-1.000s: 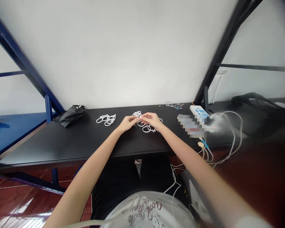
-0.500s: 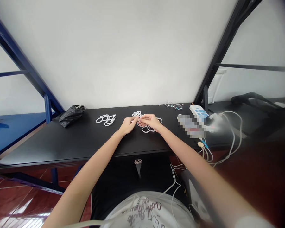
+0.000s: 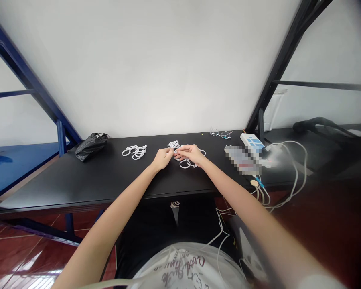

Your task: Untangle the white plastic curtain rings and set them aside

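Both hands have barely shifted: past a finished-looking cluster of white rings [image 3: 134, 151], left hand [image 3: 161, 158] and right hand [image 3: 191, 154] pinch one ring [image 3: 175, 151] above the loose rings [image 3: 186, 162] left on the black table [image 3: 78, 180]

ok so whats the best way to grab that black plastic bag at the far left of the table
Take the black plastic bag by the scrunched-up neck at its far right end, where thin loops stick up. It lies crumpled and slumped on the black table, with no firm edge elsewhere. Probably come from above and the right, since that side faces open tabletop and the blue frame stands close on its left.
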A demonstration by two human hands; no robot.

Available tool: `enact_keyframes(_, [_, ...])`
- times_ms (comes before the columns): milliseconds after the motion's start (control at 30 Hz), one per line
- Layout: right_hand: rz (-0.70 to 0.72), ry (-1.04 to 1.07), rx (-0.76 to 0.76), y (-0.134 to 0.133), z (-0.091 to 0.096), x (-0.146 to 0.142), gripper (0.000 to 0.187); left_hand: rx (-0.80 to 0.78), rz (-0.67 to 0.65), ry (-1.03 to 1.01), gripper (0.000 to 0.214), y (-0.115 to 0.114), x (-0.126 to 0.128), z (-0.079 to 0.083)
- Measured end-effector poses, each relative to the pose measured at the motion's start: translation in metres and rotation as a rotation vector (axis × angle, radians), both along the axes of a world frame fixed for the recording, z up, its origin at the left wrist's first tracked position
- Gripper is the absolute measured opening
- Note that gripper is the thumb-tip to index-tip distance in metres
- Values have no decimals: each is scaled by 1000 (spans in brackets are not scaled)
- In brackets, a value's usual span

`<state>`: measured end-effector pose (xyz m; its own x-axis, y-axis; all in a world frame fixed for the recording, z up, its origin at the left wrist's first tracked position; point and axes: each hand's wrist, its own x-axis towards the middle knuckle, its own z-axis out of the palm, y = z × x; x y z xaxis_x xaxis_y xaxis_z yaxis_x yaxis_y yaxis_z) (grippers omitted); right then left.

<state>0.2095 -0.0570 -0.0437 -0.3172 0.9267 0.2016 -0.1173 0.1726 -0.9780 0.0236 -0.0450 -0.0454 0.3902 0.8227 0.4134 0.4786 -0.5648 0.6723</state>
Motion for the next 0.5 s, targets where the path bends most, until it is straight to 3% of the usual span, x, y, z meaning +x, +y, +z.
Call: enact_keyframes(500, [-29,-10,7,-2,1,-2,42,-6,-5,14,37,1,0,-1])
